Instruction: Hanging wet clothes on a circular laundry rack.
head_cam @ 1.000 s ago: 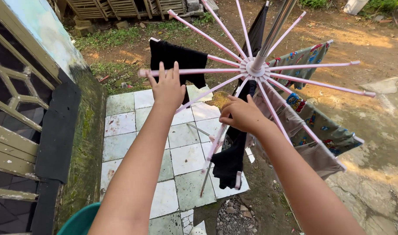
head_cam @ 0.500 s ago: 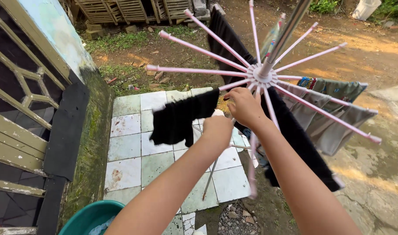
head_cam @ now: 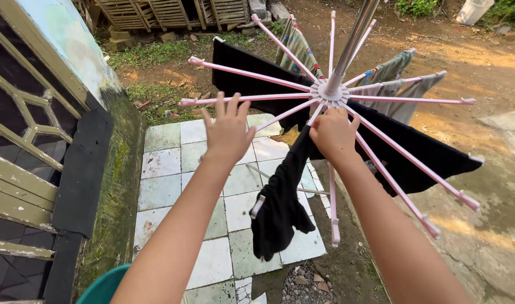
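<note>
A rotary drying rack with pink spokes (head_cam: pixel 252 74) fans out from a white hub (head_cam: pixel 328 91) on a metal pole (head_cam: pixel 354 35). My left hand (head_cam: pixel 228 130) is raised with fingers spread, its fingertips at a pink spoke at the left. My right hand (head_cam: pixel 333 134) is closed around a spoke just below the hub. A black garment (head_cam: pixel 277 208) hangs from a spoke between my arms. Another black cloth (head_cam: pixel 415 152) drapes over the right spokes, a third black cloth (head_cam: pixel 252 76) hangs at the back. Grey patterned clothes (head_cam: pixel 395 84) hang on the far side.
White floor tiles (head_cam: pixel 167 163) lie under the rack, dirt ground (head_cam: pixel 482 62) beyond. A mossy wall with a wooden window frame (head_cam: pixel 21 146) stands at the left. A green basin rim (head_cam: pixel 103 287) shows at the bottom left. Wooden crates (head_cam: pixel 167 11) stand at the back.
The rack has turned, carrying the clothes round. My left hand let go of the black garment it pulled and rose open to a spoke. My right hand stayed by the hub.
</note>
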